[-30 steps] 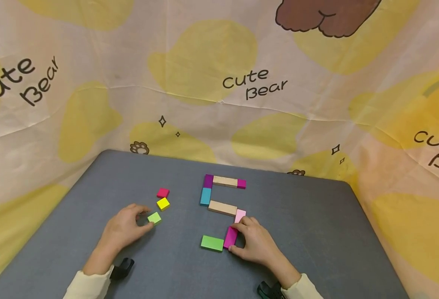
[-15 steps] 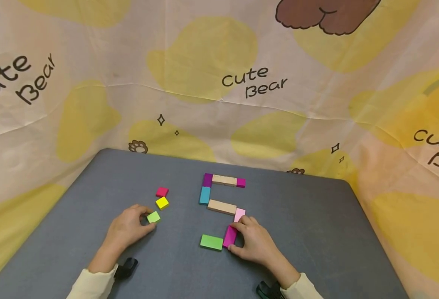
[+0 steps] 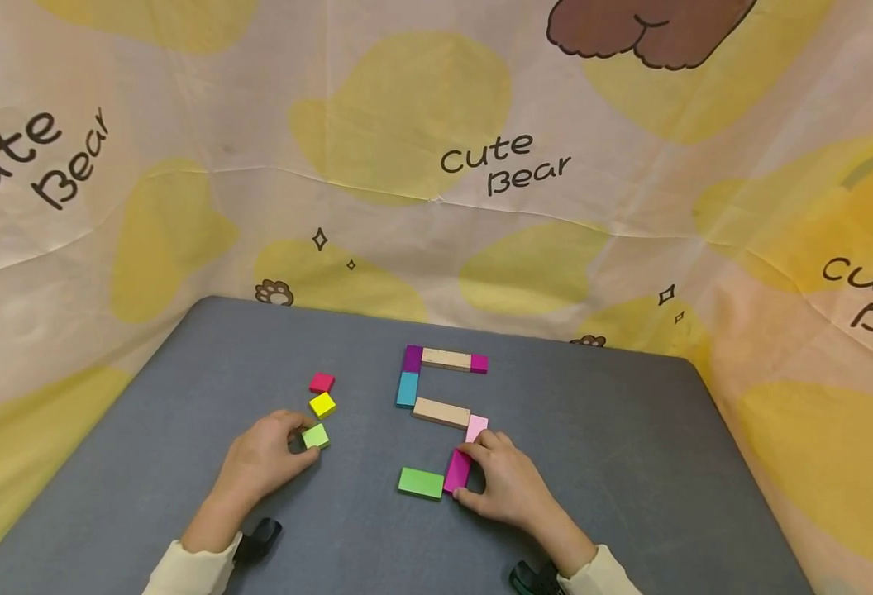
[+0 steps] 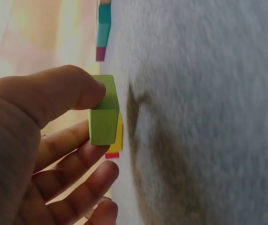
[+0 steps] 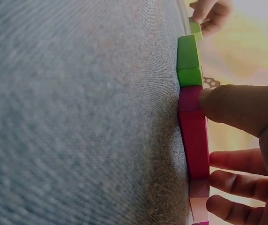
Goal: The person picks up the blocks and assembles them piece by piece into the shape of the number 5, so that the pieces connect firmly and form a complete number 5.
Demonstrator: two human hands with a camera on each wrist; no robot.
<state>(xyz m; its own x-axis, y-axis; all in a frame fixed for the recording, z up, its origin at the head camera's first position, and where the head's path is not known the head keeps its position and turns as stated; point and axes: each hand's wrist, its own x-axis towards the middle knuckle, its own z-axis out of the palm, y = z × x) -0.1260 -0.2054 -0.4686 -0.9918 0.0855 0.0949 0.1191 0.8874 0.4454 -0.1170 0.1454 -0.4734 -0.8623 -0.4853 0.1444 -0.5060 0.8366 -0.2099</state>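
Observation:
My left hand (image 3: 268, 453) pinches a small light green block (image 4: 104, 112) between thumb and fingers. In the left wrist view a gap shows between this block and its shadow on the table. On the right, my right hand (image 3: 507, 479) grips a magenta block (image 3: 457, 471), thumb at its near end and fingertips by its far end. That block lies flat, with a green block (image 3: 421, 483) at its near left and a pink block (image 3: 477, 427) at its far end. Fingers partly cover the pink block.
A plain wooden block (image 3: 442, 412), a blue block (image 3: 407, 389), a purple block (image 3: 412, 359), another wooden block (image 3: 446, 359) and a small magenta block (image 3: 479, 364) continue the winding row. Left of it lie a yellow block (image 3: 322, 405) and a red block (image 3: 322, 383) on the grey table (image 3: 593, 430).
My left hand has closed its fingers on the light green block and shifted right with it, slightly toward me over the last half second. My right hand stays at the magenta block.

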